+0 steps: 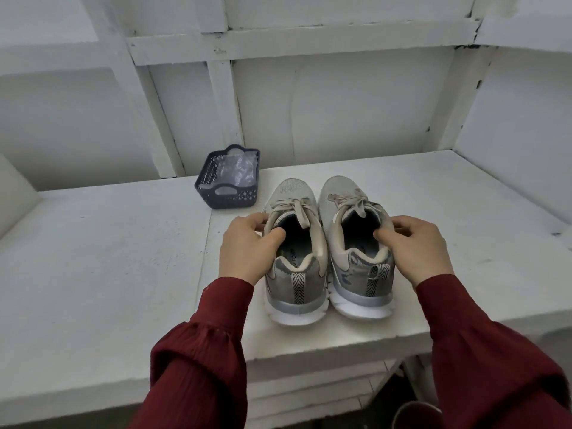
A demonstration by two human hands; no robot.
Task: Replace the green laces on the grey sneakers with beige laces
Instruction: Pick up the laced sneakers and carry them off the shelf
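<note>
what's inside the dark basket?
The basket holds crumpled clear plastic that fills most of it. Anything under the plastic is covered, and the near wall hides the front of the floor.

Soft even daylight, faint shadows, slightly soft focus, wide-angle bending at the edges

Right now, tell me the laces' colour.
Beige laces on both sneakers, clearest in the head view.
</note>
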